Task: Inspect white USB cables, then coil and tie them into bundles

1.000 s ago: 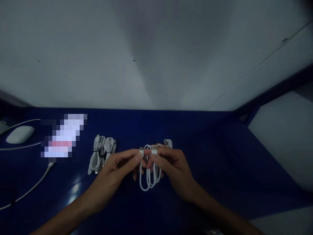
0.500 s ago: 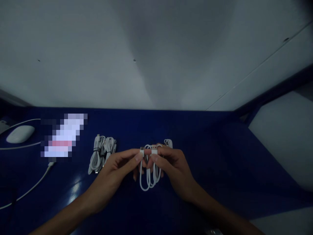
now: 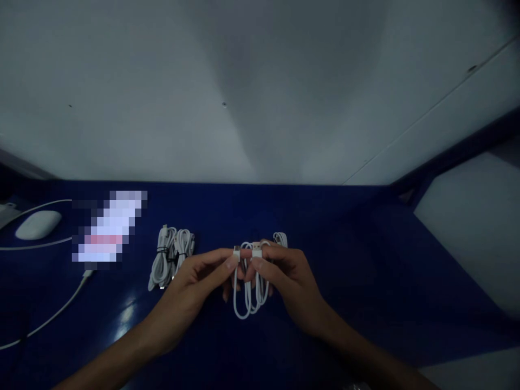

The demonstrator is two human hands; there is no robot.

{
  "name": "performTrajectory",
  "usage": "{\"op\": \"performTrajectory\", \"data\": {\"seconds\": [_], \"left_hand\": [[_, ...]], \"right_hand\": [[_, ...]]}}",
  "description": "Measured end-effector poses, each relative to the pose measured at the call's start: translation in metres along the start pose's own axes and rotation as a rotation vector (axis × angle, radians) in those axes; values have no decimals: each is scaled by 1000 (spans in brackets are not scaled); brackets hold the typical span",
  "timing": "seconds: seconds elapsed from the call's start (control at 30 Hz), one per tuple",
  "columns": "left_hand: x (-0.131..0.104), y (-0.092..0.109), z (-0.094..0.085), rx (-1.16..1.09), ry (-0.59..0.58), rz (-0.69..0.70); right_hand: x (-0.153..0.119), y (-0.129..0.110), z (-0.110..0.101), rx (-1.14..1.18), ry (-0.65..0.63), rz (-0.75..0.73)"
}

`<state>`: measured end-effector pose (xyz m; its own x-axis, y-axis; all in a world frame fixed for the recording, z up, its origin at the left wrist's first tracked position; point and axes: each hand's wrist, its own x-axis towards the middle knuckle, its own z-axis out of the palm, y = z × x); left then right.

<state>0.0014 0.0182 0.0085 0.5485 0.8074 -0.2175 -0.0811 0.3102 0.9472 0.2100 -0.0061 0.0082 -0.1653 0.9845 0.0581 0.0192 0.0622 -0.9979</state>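
Note:
A white USB cable hangs in loose loops between my two hands, above the blue tabletop. My left hand is closed, pinching the smaller plug between thumb and forefinger. With the same kind of pinch, my right hand grips the wider USB-A plug, its metal end pointing away from me. The two plugs are side by side, a small gap apart. Fingers curled behind the loops are partly hidden by the cable.
Left of my hands lie bundled white cables with black ties; another white coil sits behind my right hand. Farther left are a blurred-out lit phone, a charging lead and a white rounded case. A pale wall rises behind.
Almost nothing differs. The whole view has shifted slightly down and to the right; both hands keep the same pinch on the cable's plugs.

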Motion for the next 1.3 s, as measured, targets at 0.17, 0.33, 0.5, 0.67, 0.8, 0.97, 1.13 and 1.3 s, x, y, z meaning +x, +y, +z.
{"op": "performTrajectory", "data": {"seconds": [0.17,0.33,0.5,0.67,0.8,0.97,1.13,1.3], "left_hand": [[0,1,1,-8,-1,-6],[-1,-1,0,-10,4,-7],[0,1,1,-14,-11,-5],[0,2,2,-28,-4,-7],[0,0,1,-30,-7,-13],[-1,-2,0,-36,10,-25],[-1,-2,0,-33,-1,-34],[-1,-1,1,-37,0,-23]], "right_hand": [[0,0,1,-1,13,-4],[0,2,1,12,15,-5],[-1,1,1,35,1,2],[0,1,1,44,-2,4],[0,0,0,35,-1,0],[-1,1,0,30,2,6],[-2,2,1,26,23,12],[-1,2,1,23,23,7]]}}
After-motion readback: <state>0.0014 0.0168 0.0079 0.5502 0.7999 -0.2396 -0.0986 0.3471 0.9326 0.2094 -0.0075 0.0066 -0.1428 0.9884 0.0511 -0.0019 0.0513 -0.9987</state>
